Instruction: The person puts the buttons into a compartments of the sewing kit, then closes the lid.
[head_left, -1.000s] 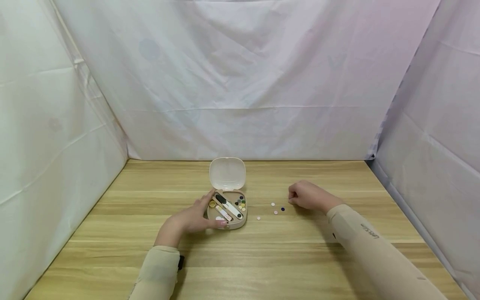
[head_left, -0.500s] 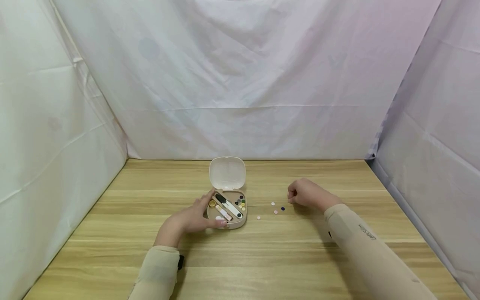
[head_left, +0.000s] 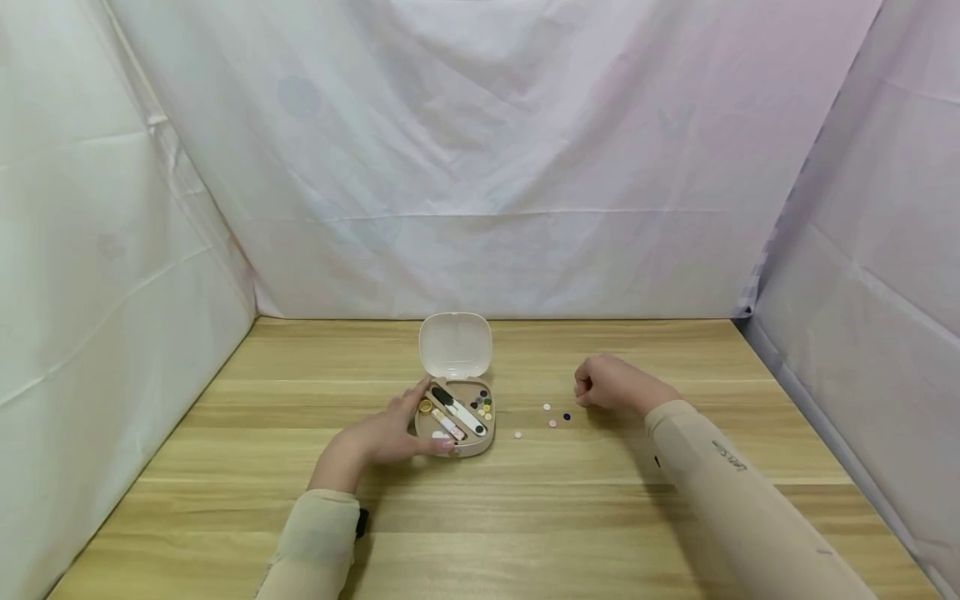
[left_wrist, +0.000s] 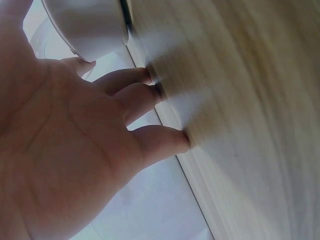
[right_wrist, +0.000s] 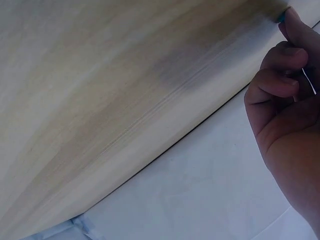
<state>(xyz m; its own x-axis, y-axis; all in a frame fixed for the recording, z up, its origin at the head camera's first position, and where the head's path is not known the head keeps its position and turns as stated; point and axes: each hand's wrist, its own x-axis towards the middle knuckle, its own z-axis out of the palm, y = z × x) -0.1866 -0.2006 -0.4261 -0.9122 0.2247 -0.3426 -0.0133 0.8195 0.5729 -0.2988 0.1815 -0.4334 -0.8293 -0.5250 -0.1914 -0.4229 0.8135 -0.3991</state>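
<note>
An open sewing-kit box (head_left: 472,448) stands on the table, its pale lid (head_left: 455,346) raised at the back. My left hand (head_left: 378,435) holds its left side, thumb at the front wall and index finger at the back corner. In the left wrist view its other fingertips (left_wrist: 182,140) rest on the wood. Inside the box lie a white-and-black tool (head_left: 459,412), a gold ring-shaped piece (head_left: 425,407) and several coloured buttons (head_left: 483,405). My right hand (head_left: 618,387) is low over the table, fingers curled, pinching a small teal button (right_wrist: 281,18) at the fingertips.
Between box and right hand lie several loose buttons: a dark blue button (head_left: 567,417), a white button (head_left: 547,407) and pale pink buttons (head_left: 552,423). The wooden table (head_left: 465,525) meets white cloth (head_left: 480,167) at the back and sides.
My right hand has drifted slightly left and away from me, its forearm following. The left hand keeps its place on the box, and the loose buttons lie as before.
</note>
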